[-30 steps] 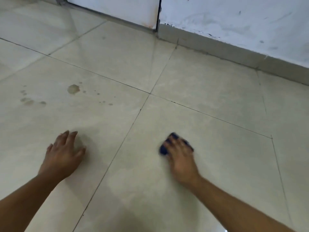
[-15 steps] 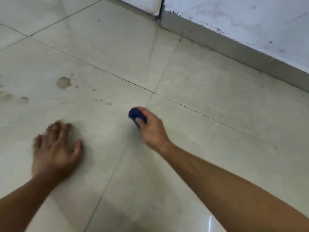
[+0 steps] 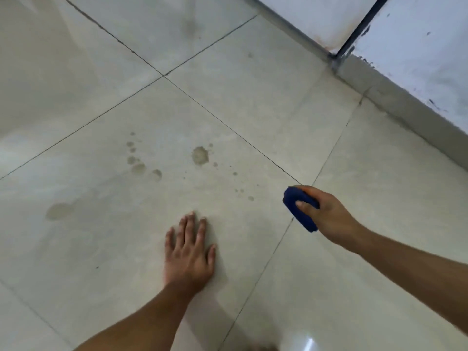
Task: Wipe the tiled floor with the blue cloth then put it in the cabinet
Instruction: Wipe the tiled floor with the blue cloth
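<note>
Wiping stage, unfinished by the look of it: blue cloth (image 3: 300,209) bunched in grip of right hand (image 3: 326,214) just right of flat, released left hand (image 3: 188,252) on tiled floor (image 3: 253,102), brownish spots (image 3: 200,155) ahead of left hand unwiped, cabinet out of view.

An indoor room of a plainly finished building is indicated, possibly domestic; the exact kind cannot be told. The floor (image 3: 253,110) is laid with large pale glossy tiles separated by thin dark grout lines (image 3: 228,126). Dried brownish stains (image 3: 200,155) are noted on one tile. A grey skirting (image 3: 405,110) is seen along a scuffed white wall (image 3: 417,46), beside a dark-framed white panel (image 3: 316,19).
</note>
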